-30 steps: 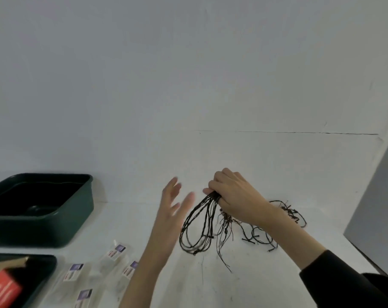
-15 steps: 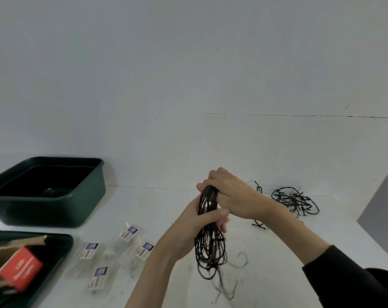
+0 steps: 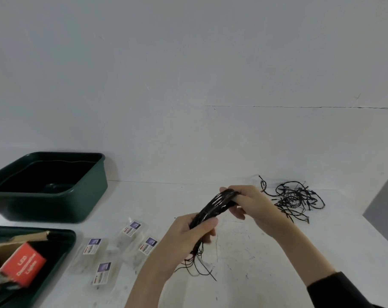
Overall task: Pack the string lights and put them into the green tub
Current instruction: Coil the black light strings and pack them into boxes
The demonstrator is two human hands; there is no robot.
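A coiled bundle of dark string lights stretches between both hands above the white table. My left hand grips its lower end, with loose wire ends hanging below. My right hand holds the upper end, fingers curled round the loops. A second, tangled string of lights lies on the table to the right, near the wall. The green tub stands at the far left against the wall, and nothing shows in its dark inside.
Several clear plastic bags with labels lie on the table left of my hands. A dark tray at the lower left holds a red box of LED lights and brown cardboard. A grey panel rises at the right edge.
My left hand, open one second ago, has closed round the bundle's lower part. The bundle has gone from hanging loops to a tight slanted coil held at both ends.
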